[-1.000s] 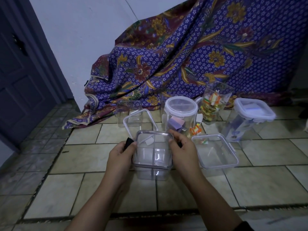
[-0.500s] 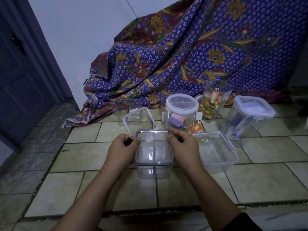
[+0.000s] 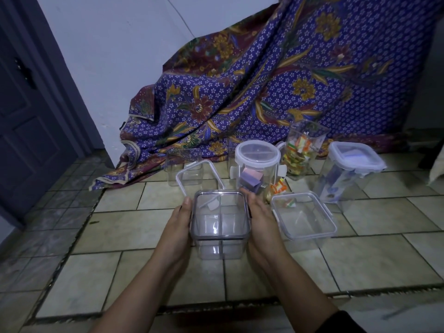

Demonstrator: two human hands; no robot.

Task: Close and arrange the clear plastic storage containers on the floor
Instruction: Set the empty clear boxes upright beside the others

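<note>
Draping down the back wall, the patterned cloth (image 3: 276, 92) spreads onto the tiled floor (image 3: 134, 229); a dark door (image 3: 28, 131) stands at far left.

Containers, largest first:
- Tall lidded container (image 3: 348, 174), far right, lid on, latches look down.
- Round lidded container (image 3: 257, 171), centre back, lid seated; side flaps stick out, so it appears unlatched. Purple blocks inside.
- Tall open jar (image 3: 303, 150) behind it, no lid, filled with coloured wrapped sweets.
- Shallow open tub (image 3: 304, 218), just right of the hands, no lid, one small wrapper inside.
- Square container (image 3: 219, 224), centre, on the floor, grey-rimmed lid lying on top.
- Small open box (image 3: 183, 168), back left, against the cloth, empty as far as I can tell.
- Loose clear lid (image 3: 200, 175), propped between that box and the square container.

Hands: left hand (image 3: 179, 224) flat against the left wall of the square container, fingers extended. Right hand (image 3: 260, 219) likewise on the right wall. Both half-open, cupping it between the palms, not pinching.

Step in hand (judgement): seating the lid on the square container, or steadying it for placement. Whether the lid is fully pressed home cannot be told.

Next move calls for even downward pressure at the lid corners, then matching the loose lid to an open tub.
</note>
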